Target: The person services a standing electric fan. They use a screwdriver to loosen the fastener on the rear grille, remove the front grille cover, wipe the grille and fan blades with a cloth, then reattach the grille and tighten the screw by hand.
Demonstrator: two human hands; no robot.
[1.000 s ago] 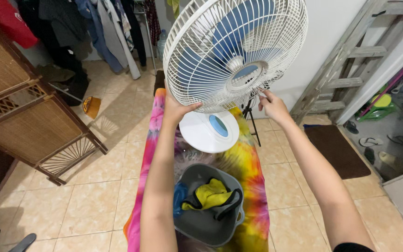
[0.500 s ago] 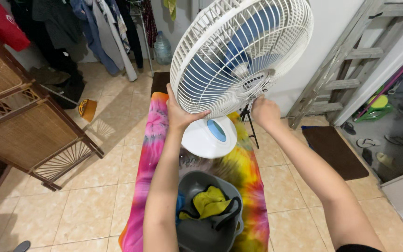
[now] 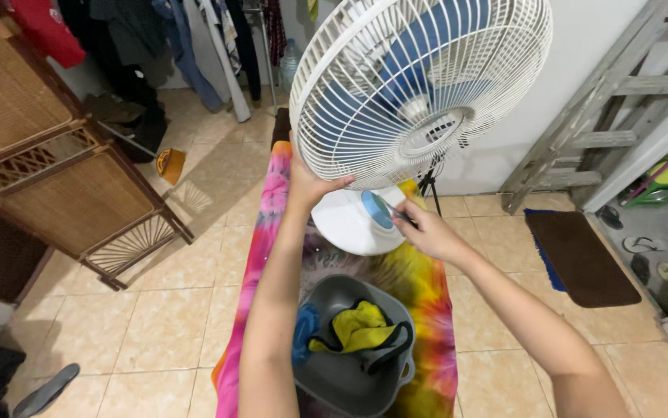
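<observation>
Bright, even indoor light, soft shadows on floor, wide-angle bending at edges.

Home laundry corner: hanging clothes [image 3: 194,39], ironing board [image 3: 419,302]

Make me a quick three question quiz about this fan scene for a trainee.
1. True or false: the left hand grips the lower rim of the white fan guard.
2. What lies in the grey tub? A) shoes B) yellow and blue cloths C) bottles
3. What colour are the fan blades?

Key
1. True.
2. B: yellow cloth, blue cloth.
3. Blue.
The right hand sits near the fan's round white base, on the tie-dye cover.
</observation>
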